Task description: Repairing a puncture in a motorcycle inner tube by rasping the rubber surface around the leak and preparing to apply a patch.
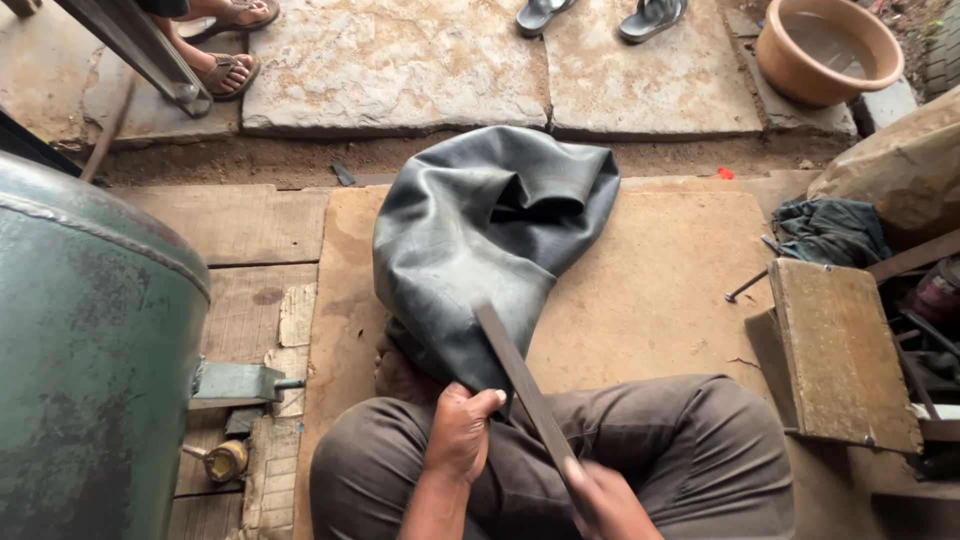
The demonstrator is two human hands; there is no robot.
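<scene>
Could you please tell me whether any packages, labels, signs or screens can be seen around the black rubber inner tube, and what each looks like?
No packages, labels, signs or screens show. The left hand grips the black inner tube; the right hand holds a flat metal file against it. Nearby stand an unmarked green tank and a terracotta basin.

Single head view, looking steeply down, close.

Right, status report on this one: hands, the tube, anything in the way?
Left hand gripping tube edge at the knee. Right hand holding flat file, laid on the rubber. Tube lies crumpled on board. Nothing in the way.
</scene>
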